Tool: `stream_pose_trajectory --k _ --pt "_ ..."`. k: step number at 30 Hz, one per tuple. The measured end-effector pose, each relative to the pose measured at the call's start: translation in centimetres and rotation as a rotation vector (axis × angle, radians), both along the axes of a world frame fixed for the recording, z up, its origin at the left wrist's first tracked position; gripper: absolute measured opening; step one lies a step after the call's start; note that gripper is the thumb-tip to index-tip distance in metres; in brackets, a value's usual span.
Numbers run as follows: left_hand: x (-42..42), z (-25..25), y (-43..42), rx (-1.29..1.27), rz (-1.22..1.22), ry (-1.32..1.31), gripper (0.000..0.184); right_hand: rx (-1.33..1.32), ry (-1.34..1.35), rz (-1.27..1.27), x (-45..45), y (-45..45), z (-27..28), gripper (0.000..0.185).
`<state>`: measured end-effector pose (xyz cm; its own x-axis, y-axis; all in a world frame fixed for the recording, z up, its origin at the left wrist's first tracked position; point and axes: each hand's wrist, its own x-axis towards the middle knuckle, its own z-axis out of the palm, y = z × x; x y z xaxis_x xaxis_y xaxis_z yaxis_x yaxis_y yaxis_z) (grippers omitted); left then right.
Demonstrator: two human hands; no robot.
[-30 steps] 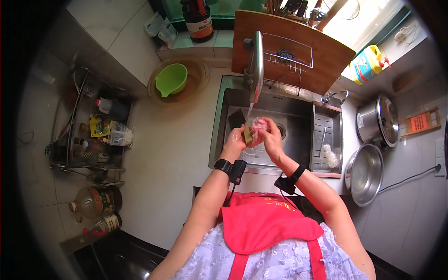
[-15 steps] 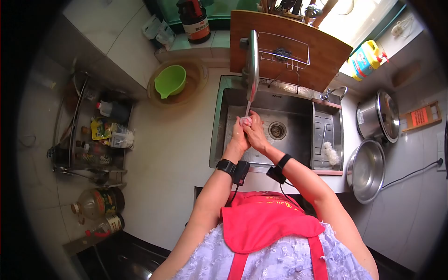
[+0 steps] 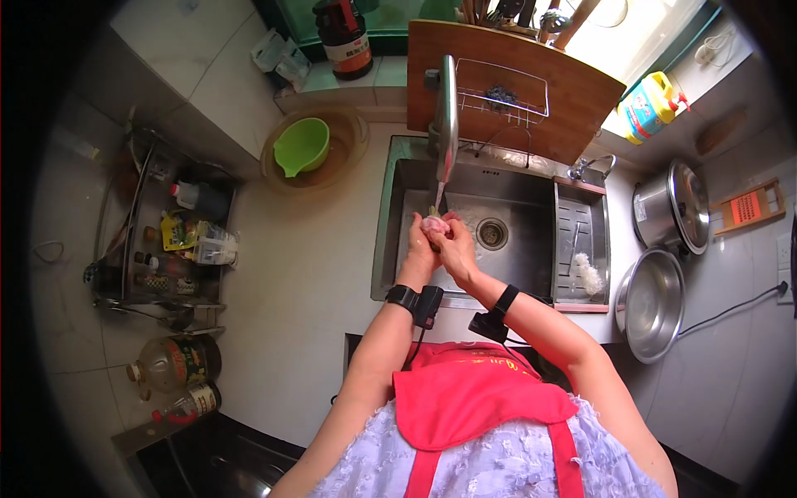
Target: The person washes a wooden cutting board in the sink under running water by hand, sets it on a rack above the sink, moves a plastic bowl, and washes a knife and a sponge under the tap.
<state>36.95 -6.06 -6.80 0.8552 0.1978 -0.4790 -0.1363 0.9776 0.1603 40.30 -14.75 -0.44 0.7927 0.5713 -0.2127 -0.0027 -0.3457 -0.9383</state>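
Note:
Both hands are over the stainless sink (image 3: 523,207), under the tap (image 3: 448,124), with a stream of water falling on them. My left hand (image 3: 421,247) is curled around a small, wet pink-and-white piece (image 3: 434,225) that looks like raw meat; its exact kind is unclear. From the other side, my right hand (image 3: 457,251) presses its fingers on the same piece. Something greenish shows at its far end. The fingertips partly hide it.
A drain tray (image 3: 573,249) with a white scrubber fills the sink's right side. Right of it stand a steel bowl (image 3: 652,305) and a lidded pot (image 3: 672,207). A green bowl (image 3: 302,146) sits back left; a wooden board (image 3: 573,108) leans behind the tap.
My hands have drawn slightly toward me and opened up a little around the pink-and-white piece, so more of it shows. My right wrist has turned.

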Motion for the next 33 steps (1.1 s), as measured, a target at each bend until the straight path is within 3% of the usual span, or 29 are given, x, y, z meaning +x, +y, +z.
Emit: stream_pose_trajectory --k 2,6,8,10,11,14,15,18,19,20,22,24,28,32,33 --pt "-0.5 0.6 0.4 -0.108 -0.014 0.047 0.077 0.022 0.088 0.063 0.4 -1.0 -0.4 0.029" --pt "-1.3 -3.3 2.4 -0.031 -0.211 -0.202 0.062 -0.016 0.202 0.220 0.9 -3.0 0.3 0.033" --pt "-1.4 -3.2 2.2 0.025 -0.230 -0.180 0.057 -0.156 -0.049 0.284 1.4 -3.8 2.2 0.036" --pt "-0.9 -0.9 1.4 0.063 -0.154 0.105 0.054 -0.227 -0.337 0.268 2.0 -4.3 2.3 0.030" --pt "-0.7 0.4 1.1 0.082 -0.113 0.247 0.053 -0.204 -0.325 0.230 2.6 -4.4 1.5 0.033" --pt "-0.4 -1.0 1.0 0.173 -0.087 0.411 0.048 0.058 0.026 0.220 2.4 -3.7 1.5 0.036" --pt "-0.2 -3.3 1.3 0.229 -0.145 0.413 0.039 0.094 -0.157 0.309 2.7 -3.3 -1.8 0.036" --pt "-0.3 0.1 0.0 0.246 -0.062 0.459 0.036 -0.005 -0.405 0.325 2.7 -2.5 -1.1 0.031" --pt "0.3 -1.3 0.0 0.228 -0.022 0.369 0.034 -0.008 -0.412 0.281 3.2 -2.1 -1.7 0.027" --pt "0.1 -2.8 0.0 0.288 -0.106 0.411 0.034 -0.044 -0.440 0.273 3.9 -1.8 -2.3 0.026" --pt "-1.1 -0.3 -0.4 0.413 -0.271 0.491 0.034 -0.110 -0.500 0.255 5.7 -1.0 -2.2 0.026" --pt "-2.1 1.4 -1.0 0.364 -0.236 0.480 0.040 -0.223 -0.288 0.263 7.3 -0.4 -0.1 0.028" --pt "-3.7 1.4 0.4 0.352 -0.250 0.448 0.050 0.005 -0.312 0.182 9.8 0.6 1.9 0.042" --pt "-6.0 3.2 1.7 0.403 -0.300 0.407 0.050 0.332 0.218 0.203 10.7 1.9 1.8 0.044" --pt "-6.4 3.4 1.9 0.418 -0.308 0.411 0.050 0.345 0.213 0.229 10.7 2.1 0.3 0.038"
